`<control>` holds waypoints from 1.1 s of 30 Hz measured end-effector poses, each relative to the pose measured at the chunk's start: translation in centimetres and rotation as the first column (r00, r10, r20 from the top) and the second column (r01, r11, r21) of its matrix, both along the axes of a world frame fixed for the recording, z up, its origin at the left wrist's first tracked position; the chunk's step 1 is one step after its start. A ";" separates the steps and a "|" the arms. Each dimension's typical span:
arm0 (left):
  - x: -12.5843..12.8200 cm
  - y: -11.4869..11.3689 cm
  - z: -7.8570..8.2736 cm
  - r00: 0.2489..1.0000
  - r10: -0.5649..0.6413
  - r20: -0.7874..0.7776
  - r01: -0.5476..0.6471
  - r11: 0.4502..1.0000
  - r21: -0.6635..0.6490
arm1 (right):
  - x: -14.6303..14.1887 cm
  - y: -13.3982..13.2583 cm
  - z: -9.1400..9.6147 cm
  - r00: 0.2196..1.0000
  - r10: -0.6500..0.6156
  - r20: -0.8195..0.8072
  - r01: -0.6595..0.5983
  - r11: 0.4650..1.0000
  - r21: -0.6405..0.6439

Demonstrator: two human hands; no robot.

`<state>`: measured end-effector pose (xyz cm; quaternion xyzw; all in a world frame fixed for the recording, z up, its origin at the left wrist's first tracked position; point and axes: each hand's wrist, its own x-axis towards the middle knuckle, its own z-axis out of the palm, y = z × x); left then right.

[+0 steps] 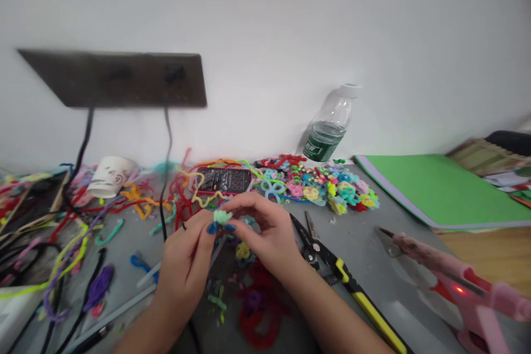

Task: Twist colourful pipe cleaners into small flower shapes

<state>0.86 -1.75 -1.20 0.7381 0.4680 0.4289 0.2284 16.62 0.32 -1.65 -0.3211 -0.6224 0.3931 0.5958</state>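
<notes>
A small pale-green fuzzy pipe-cleaner piece [222,217] is pinched between the fingertips of both hands above the grey table. My left hand [188,251] closes on it from the left, thumb and forefinger together. From the right, my right hand [265,229] curls its fingers and presses thumb and forefinger to the same piece. Just below the fingers lies a yellow pipe-cleaner flower [243,250], partly hidden. Red pipe-cleaner loops [261,326] rest on the table between my forearms. The exact shape of the held piece is blurred.
Yellow-handled pliers [357,293] and a pink glue gun [460,287] with a lit red light lie at right. Behind are a phone [224,180], a water bottle [329,127] and pipe-cleaner flowers [307,185]. A paper cup [110,177] and cables stand left; green sheets [440,191] lie right.
</notes>
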 end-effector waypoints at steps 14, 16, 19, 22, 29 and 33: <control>0.7 0.8 0.3 0.993 -0.040 0.107 0.057 0.985 -0.163 | -0.2 0.8 -0.6 0.998 -0.059 0.013 0.059 0.998 0.003; 0.7 1.1 0.4 0.991 -0.056 0.118 0.076 0.982 -0.172 | -0.1 0.8 -0.6 0.996 -0.085 0.035 0.084 0.996 0.027; 0.5 1.4 0.3 0.990 -0.048 0.134 0.075 0.975 -0.210 | 0.1 0.8 -0.5 0.987 -0.143 0.076 0.141 0.990 0.025; 0.1 1.7 0.3 0.974 0.034 0.223 0.030 0.961 -0.276 | 0.4 1.0 -0.5 0.974 -0.198 0.110 0.194 0.980 0.038; -0.4 2.1 0.8 0.950 0.030 0.309 0.073 0.945 -0.318 | 0.3 1.3 -0.9 0.975 -0.123 0.185 0.112 0.991 0.070; -0.6 2.2 0.6 0.946 0.050 0.321 0.072 0.931 -0.358 | 0.3 1.1 -0.7 0.979 -0.117 0.167 0.107 0.992 0.068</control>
